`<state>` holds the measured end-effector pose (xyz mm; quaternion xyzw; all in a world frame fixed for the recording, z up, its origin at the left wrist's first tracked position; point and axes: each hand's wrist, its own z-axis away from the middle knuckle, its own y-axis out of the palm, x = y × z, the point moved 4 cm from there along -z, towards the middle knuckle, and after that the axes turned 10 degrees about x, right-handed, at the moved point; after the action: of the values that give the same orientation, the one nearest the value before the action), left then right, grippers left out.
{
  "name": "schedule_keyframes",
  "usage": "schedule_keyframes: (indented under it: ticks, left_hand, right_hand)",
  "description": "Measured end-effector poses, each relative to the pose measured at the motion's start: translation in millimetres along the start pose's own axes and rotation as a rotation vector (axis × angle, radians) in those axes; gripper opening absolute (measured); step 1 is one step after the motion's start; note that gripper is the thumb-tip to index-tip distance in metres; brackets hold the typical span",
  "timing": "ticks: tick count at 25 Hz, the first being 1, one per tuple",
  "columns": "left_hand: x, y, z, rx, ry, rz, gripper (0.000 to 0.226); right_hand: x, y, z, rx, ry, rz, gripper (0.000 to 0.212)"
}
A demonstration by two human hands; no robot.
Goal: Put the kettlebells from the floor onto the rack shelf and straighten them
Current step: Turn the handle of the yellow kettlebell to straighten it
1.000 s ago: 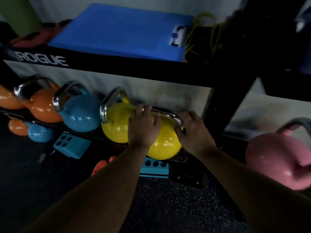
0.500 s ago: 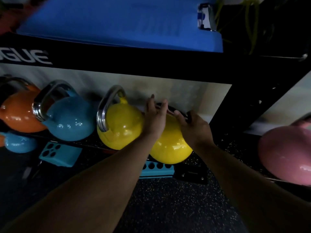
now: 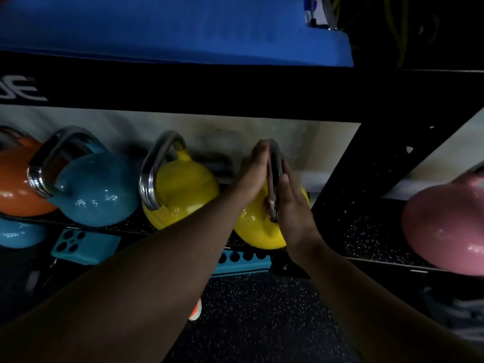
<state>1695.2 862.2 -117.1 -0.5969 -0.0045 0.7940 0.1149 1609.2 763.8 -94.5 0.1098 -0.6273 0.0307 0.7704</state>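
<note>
A yellow kettlebell (image 3: 255,229) sits on the low rack shelf (image 3: 366,237), its steel handle (image 3: 273,179) turned edge-on to me. My left hand (image 3: 252,171) and my right hand (image 3: 293,205) lie flat against opposite sides of that handle, fingers straight, pressing it between them. To its left stand a second yellow kettlebell (image 3: 183,189), a blue kettlebell (image 3: 97,189) and an orange kettlebell (image 3: 13,184) in a row. A pink kettlebell (image 3: 445,226) rests on the shelf in the bay to the right.
A black upper beam (image 3: 209,93) carries a blue mat (image 3: 170,27) overhead. A black upright post (image 3: 366,163) stands just right of my hands. Teal blocks with holes (image 3: 83,247) and a small blue kettlebell (image 3: 18,233) lie under the shelf on the speckled floor.
The yellow kettlebell's handle has turned from crosswise to edge-on. My hands went from curled over it to flat against its sides. The view has moved closer and to the right.
</note>
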Motion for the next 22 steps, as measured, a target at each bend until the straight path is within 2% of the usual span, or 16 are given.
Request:
schedule_keyframes:
  ticks: [3, 6, 12, 17, 22]
  left_hand:
    - [-2, 12, 1, -0.008, 0.044, 0.083, 0.079]
    - [-2, 9, -1, -0.025, 0.127, 0.084, 0.073]
    - [3, 0, -16, -0.032, 0.173, 0.088, 0.049]
    - [1, -2, -15, -0.006, 0.192, 0.056, 0.064]
    - [4, -3, -16, 0.019, 0.198, 0.065, 0.059]
  right_hand:
    - [-1, -1, -6, -0.032, -0.021, -0.024, 0.043]
    - [-4, 0, -9, -0.03, -0.036, -0.029, 0.043]
    - [-7, 10, -16, -0.082, -0.067, -0.119, 0.043]
    - [-8, 17, -16, -0.1, -0.07, -0.147, 0.043]
    - [-12, 17, -18, -0.075, -0.108, -0.132, 0.044]
